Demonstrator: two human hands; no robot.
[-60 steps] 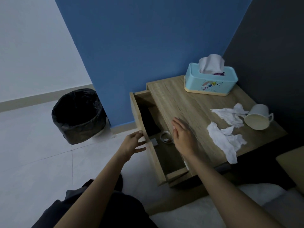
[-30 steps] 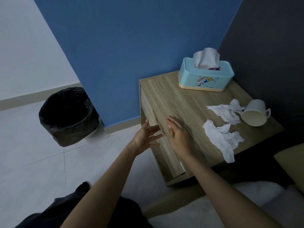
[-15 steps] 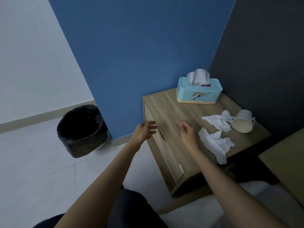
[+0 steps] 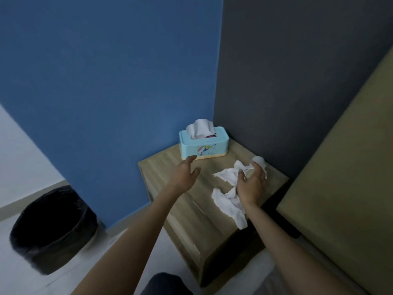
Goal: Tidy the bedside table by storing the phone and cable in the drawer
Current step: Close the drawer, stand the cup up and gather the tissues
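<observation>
Two bare hands reach over a wooden bedside table (image 4: 187,211) set in the corner of a blue wall (image 4: 119,77) and a dark grey wall (image 4: 297,71). The right hand (image 4: 252,185) curls its fingers around a white cup (image 4: 258,167) lying on its side near the table's far right edge; thumb and fingers bracket the cup's rim, though whether they actually press it cannot be told from this angle. The left hand (image 4: 185,175) hovers above the tabletop with fingers spread and loosely bent, gripping nothing, its fingertips just short of a light blue tissue box (image 4: 204,146). That box stands at the table's back corner, a white tissue (image 4: 200,127) rising from its slot.

Crumpled white tissues lie on the tabletop: one wad (image 4: 228,176) touches the cup just left of the right hand, and a second wad (image 4: 230,206) trails beneath the right wrist towards the table's front edge.

The drawer (image 4: 182,239) on the table's left face sits flush with the cabinet, fully closed. Neither phone nor cable shows on the tabletop; both are out of sight.

A black-lined bin (image 4: 53,228) stands on the pale floor (image 4: 25,279) to the left, well apart from the table. An olive headboard (image 4: 344,177) fills the right edge of the view.
</observation>
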